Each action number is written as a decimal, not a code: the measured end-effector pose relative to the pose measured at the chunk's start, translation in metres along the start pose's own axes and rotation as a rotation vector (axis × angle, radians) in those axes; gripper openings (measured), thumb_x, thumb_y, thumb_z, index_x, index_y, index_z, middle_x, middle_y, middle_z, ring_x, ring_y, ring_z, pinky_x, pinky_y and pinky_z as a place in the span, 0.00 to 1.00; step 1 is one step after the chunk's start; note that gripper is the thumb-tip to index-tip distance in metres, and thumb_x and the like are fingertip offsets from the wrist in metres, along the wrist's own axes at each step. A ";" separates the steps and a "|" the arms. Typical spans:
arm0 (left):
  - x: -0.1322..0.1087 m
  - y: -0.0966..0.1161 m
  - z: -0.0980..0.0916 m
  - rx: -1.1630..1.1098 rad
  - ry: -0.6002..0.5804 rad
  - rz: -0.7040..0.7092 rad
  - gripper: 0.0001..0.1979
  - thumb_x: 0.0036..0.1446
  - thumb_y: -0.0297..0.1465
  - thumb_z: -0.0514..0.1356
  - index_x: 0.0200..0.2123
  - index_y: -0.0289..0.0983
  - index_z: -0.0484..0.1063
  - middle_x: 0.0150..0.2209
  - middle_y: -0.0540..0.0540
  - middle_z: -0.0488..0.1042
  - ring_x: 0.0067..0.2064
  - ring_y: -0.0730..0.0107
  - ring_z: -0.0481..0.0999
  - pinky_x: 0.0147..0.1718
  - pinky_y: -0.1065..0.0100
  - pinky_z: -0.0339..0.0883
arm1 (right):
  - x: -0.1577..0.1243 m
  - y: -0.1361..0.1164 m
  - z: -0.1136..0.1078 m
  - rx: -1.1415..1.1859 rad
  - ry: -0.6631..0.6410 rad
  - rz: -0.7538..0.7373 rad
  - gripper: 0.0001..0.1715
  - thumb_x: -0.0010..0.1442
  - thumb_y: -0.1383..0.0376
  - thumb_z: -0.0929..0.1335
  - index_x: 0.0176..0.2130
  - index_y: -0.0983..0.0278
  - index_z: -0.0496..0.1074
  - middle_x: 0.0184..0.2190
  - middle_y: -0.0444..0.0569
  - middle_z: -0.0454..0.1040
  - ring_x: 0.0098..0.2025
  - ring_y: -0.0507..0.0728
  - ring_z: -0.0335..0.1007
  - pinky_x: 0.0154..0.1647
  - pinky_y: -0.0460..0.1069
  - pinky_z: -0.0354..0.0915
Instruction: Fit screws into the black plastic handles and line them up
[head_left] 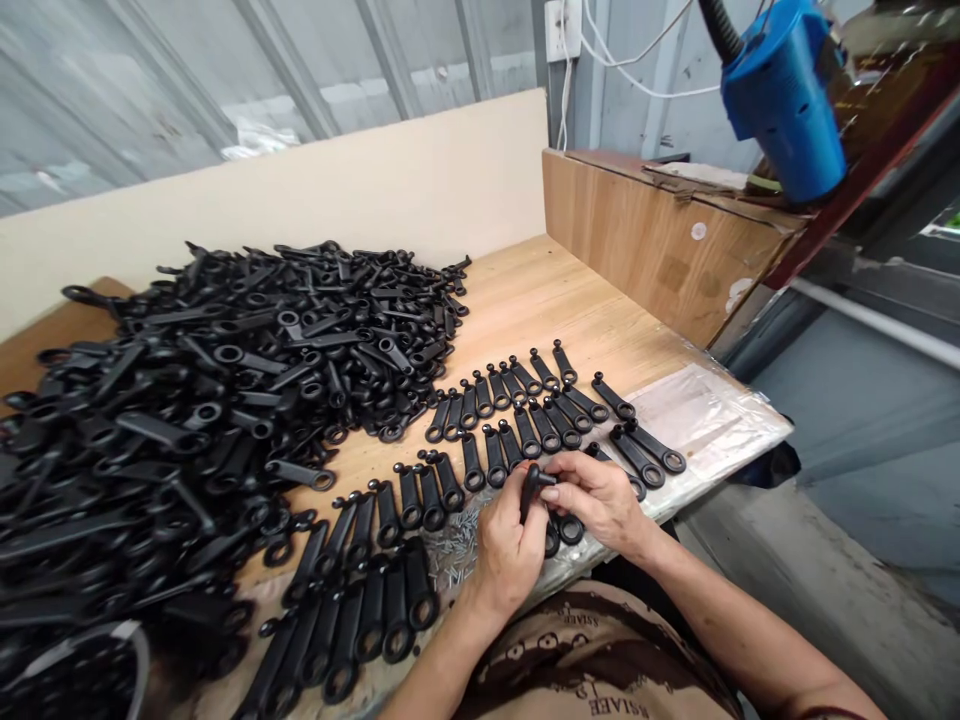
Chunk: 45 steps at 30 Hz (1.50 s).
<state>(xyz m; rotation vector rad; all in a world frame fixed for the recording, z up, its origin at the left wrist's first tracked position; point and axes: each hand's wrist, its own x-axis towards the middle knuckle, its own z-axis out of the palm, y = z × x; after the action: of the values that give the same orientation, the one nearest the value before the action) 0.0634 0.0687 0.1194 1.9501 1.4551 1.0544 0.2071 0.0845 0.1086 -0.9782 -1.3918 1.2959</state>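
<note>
Head view: the left hand [508, 550] and right hand [600, 500] meet close together near the table edge, both pinching one small black lever [531, 490] at the fingertips, a narrow grip. Its long axis stands roughly upright, leaning toward the right hand, though the fingers hide much of it, so its exact lie is hard to judge. The left hand is nearer its lower end, while the right fingers [571, 468] close on its top. Just left of the grip lie silvery pins [450, 540]; beyond the hands run rows of matching levers [495, 455], and farther left rises a heaped pile [225, 380] on the wooden table [540, 290].
</note>
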 end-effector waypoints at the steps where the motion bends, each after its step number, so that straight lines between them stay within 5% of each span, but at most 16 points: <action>1: -0.001 -0.001 -0.001 -0.003 0.004 0.006 0.13 0.58 0.28 0.51 0.47 0.36 0.64 0.43 0.43 0.75 0.44 0.67 0.75 0.44 0.68 0.68 | 0.000 -0.001 0.002 -0.022 0.012 -0.017 0.11 0.53 0.60 0.69 0.36 0.63 0.72 0.24 0.42 0.70 0.24 0.49 0.64 0.27 0.44 0.63; 8: -0.011 -0.010 -0.012 0.018 0.098 0.040 0.13 0.57 0.26 0.52 0.47 0.35 0.64 0.42 0.44 0.76 0.43 0.67 0.76 0.42 0.70 0.69 | 0.002 -0.014 0.016 0.077 0.024 -0.015 0.13 0.47 0.62 0.72 0.36 0.64 0.75 0.28 0.45 0.73 0.27 0.50 0.66 0.28 0.44 0.65; 23: -0.023 -0.005 -0.018 0.253 0.157 0.181 0.15 0.56 0.23 0.49 0.48 0.28 0.63 0.41 0.36 0.76 0.42 0.64 0.77 0.41 0.68 0.71 | -0.014 -0.002 0.020 0.333 -0.103 0.062 0.12 0.55 0.63 0.68 0.40 0.65 0.75 0.20 0.43 0.69 0.18 0.48 0.64 0.16 0.42 0.63; 31: -0.022 -0.004 -0.021 0.437 0.084 0.357 0.21 0.51 0.20 0.48 0.50 0.25 0.59 0.41 0.31 0.75 0.37 0.59 0.78 0.35 0.64 0.74 | -0.026 -0.023 0.016 -0.227 0.034 -0.215 0.10 0.57 0.66 0.66 0.39 0.65 0.75 0.24 0.45 0.70 0.20 0.47 0.63 0.22 0.43 0.63; 39: -0.015 -0.006 0.006 0.317 0.096 0.163 0.18 0.57 0.25 0.45 0.51 0.28 0.60 0.34 0.36 0.78 0.31 0.58 0.79 0.28 0.62 0.73 | -0.016 -0.009 0.013 0.003 0.083 0.086 0.15 0.58 0.58 0.64 0.37 0.66 0.74 0.17 0.41 0.64 0.16 0.47 0.59 0.15 0.42 0.59; 42: -0.005 0.001 0.008 0.166 -0.033 0.082 0.24 0.59 0.29 0.47 0.59 0.29 0.49 0.45 0.33 0.74 0.42 0.58 0.76 0.38 0.60 0.71 | 0.001 -0.019 0.001 -0.082 0.046 0.020 0.17 0.57 0.57 0.64 0.38 0.66 0.74 0.18 0.42 0.65 0.17 0.48 0.61 0.17 0.42 0.60; 45: 0.003 0.006 -0.001 0.022 -0.144 0.041 0.39 0.57 0.35 0.53 0.63 0.33 0.32 0.58 0.32 0.60 0.56 0.58 0.64 0.51 0.56 0.62 | 0.029 -0.043 -0.030 -0.281 0.102 -0.070 0.17 0.57 0.56 0.64 0.37 0.66 0.74 0.19 0.42 0.66 0.18 0.48 0.61 0.19 0.43 0.60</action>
<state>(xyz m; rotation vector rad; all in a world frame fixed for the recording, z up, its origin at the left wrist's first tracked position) 0.0667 0.0699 0.1248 2.0340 1.3597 0.8983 0.2326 0.1140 0.1538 -1.1552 -1.5410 1.0020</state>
